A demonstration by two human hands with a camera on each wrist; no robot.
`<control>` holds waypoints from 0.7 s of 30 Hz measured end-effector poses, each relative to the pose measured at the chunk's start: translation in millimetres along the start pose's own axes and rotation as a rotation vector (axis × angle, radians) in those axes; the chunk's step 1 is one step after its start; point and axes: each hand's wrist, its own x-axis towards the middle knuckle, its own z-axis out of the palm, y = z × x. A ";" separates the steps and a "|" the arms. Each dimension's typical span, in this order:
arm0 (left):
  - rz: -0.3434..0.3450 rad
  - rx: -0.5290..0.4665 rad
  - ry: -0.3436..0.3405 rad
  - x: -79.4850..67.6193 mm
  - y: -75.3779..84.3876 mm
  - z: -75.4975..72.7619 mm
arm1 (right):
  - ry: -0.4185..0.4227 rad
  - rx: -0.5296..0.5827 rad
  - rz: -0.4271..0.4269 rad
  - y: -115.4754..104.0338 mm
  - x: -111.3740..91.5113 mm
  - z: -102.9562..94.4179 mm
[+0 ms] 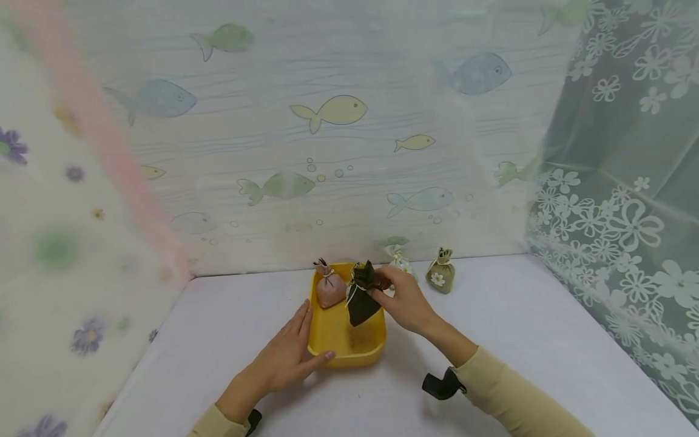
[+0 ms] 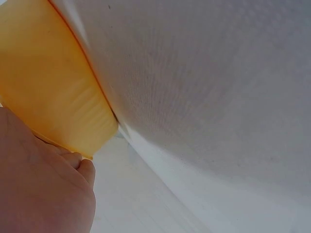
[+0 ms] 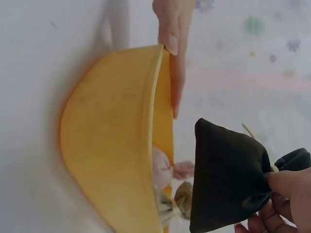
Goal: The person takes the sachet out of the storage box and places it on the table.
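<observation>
My right hand (image 1: 406, 303) pinches a black drawstring pouch (image 1: 363, 306) by its tied neck and holds it over the yellow tray (image 1: 335, 346). In the right wrist view, the pouch (image 3: 226, 174) hangs tilted beside the tray's rim. A pink pouch (image 1: 330, 291) sits inside the tray at the far left. An olive pouch (image 3: 182, 201) shows beside it in the right wrist view; the black pouch mostly hides it from the head view. My left hand (image 1: 281, 358) rests against the tray's left side, fingers straight along it and thumb at the front rim.
Behind my right hand stands a white pouch (image 1: 401, 261), partly covered by it. An olive-beige pouch (image 1: 441, 273) with a white flower stands to its right, on the white table (image 1: 491, 340). Fish-patterned sheeting (image 1: 338, 152) closes off the back, with printed curtains at both sides.
</observation>
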 end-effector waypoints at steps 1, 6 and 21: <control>-0.002 0.001 0.001 0.0 0.1 -0.1 | 0.004 -0.005 0.000 1.7 -0.6 -2.5; -0.013 0.002 0.001 -0.1 0.3 -0.3 | 0.019 -0.012 -0.001 9.0 -3.7 -13.0; -0.012 -0.020 -0.007 -0.2 1.2 -1.5 | 0.115 -0.080 0.020 47.3 -14.1 -35.8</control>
